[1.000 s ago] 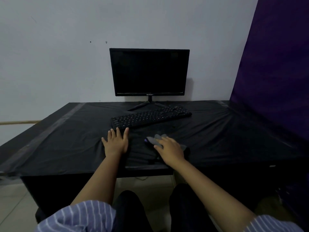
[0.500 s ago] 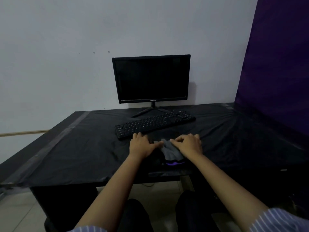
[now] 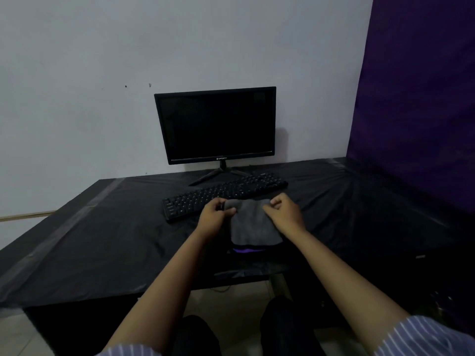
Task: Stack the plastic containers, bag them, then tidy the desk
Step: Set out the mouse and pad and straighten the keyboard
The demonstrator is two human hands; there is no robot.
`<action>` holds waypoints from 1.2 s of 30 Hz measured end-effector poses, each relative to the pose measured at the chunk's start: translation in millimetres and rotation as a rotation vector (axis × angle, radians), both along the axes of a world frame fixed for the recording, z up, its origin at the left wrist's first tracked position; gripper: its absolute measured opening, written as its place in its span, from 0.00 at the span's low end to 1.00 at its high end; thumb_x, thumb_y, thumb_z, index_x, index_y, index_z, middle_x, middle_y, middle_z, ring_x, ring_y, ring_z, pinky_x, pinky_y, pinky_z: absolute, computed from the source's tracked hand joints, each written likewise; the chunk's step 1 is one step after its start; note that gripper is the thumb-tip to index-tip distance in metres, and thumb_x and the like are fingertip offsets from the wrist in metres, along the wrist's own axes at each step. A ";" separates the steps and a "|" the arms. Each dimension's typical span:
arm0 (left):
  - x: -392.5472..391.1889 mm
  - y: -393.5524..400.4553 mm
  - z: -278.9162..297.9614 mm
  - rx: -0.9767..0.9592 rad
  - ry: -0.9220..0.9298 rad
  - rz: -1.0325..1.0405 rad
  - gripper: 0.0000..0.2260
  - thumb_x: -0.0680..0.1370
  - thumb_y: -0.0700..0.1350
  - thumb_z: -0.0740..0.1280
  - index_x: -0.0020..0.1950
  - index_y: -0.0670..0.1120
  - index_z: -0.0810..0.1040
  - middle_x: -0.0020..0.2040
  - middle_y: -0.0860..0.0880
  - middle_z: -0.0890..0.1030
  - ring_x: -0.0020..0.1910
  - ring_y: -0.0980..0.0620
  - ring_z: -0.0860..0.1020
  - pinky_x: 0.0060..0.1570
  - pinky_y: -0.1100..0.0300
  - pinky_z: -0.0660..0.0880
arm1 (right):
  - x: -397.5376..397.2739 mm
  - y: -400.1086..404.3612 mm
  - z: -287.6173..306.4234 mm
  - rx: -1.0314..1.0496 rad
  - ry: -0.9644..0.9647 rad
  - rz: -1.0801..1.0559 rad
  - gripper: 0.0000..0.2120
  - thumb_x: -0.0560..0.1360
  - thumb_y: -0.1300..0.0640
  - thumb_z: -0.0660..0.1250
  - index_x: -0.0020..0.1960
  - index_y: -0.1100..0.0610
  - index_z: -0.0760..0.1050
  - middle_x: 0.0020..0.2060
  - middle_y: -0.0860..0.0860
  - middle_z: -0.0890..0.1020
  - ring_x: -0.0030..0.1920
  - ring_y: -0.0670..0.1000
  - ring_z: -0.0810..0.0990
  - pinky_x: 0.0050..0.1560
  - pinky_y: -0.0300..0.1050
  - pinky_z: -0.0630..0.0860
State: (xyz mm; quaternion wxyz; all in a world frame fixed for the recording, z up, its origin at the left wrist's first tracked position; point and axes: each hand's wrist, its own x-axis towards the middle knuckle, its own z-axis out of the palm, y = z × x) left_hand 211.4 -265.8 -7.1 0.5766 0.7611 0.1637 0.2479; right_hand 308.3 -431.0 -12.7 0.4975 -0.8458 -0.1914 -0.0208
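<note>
A pale grey wall (image 3: pixel 102 73) fills the back of the dim room, marked by two small dark spots above the monitor (image 3: pixel 215 124). A deep purple curtain (image 3: pixel 416 98) hangs on the right, reaching down to the bench (image 3: pixel 102 240). The bench is covered in wrinkled black plastic sheeting, with tape along its left side. The dark monitor stands on it against the wall. A wooden strip (image 3: pixel 25 215) runs along the wall at left. Light floor tiles (image 3: pixel 15 335) show below.
</note>
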 end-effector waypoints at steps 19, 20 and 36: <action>79.1 -46.4 -28.8 0.805 0.575 0.084 0.44 0.73 0.72 0.54 0.79 0.45 0.51 0.79 0.42 0.48 0.79 0.44 0.44 0.74 0.41 0.40 | 98.2 -19.0 -16.8 -0.091 -0.083 -0.106 0.05 0.76 0.58 0.66 0.48 0.52 0.81 0.52 0.51 0.83 0.57 0.55 0.79 0.60 0.51 0.77; 80.7 -48.3 -31.2 0.827 0.633 0.088 0.45 0.73 0.73 0.53 0.79 0.45 0.49 0.79 0.41 0.46 0.78 0.43 0.43 0.74 0.40 0.39 | 101.7 -21.6 -16.9 -0.104 -0.103 -0.109 0.06 0.76 0.58 0.65 0.48 0.51 0.81 0.52 0.52 0.83 0.58 0.55 0.78 0.60 0.51 0.76; 96.7 -63.3 -28.3 0.695 0.432 0.315 0.16 0.81 0.45 0.55 0.63 0.37 0.72 0.63 0.37 0.75 0.63 0.38 0.73 0.59 0.49 0.70 | 117.5 -66.3 -24.4 -0.398 -0.343 0.157 0.12 0.78 0.55 0.63 0.58 0.50 0.81 0.57 0.50 0.81 0.58 0.52 0.78 0.70 0.48 0.65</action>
